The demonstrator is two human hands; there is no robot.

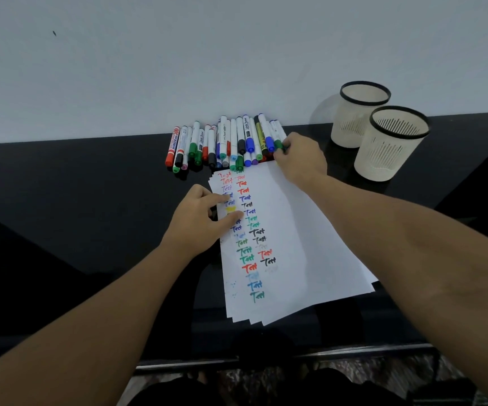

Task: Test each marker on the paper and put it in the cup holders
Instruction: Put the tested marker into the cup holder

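Observation:
A row of several markers (225, 142) with coloured caps lies against the wall at the back of the black table. A stack of white paper (292, 244) covered in coloured "Test" words lies in front of them. My right hand (301, 159) reaches to the right end of the row and pinches a green-capped marker (278, 144). On the paper's left edge my left hand (204, 218) rests, fingers pressing down. Two cream cup holders with black rims stand at the right: one at the back (360, 112) and one nearer (392, 142). No marker shows in them.
The black table (76, 186) runs along a pale wall. Its front edge has a metal rail (324, 354). Below it a patterned floor and my dark-clothed legs show.

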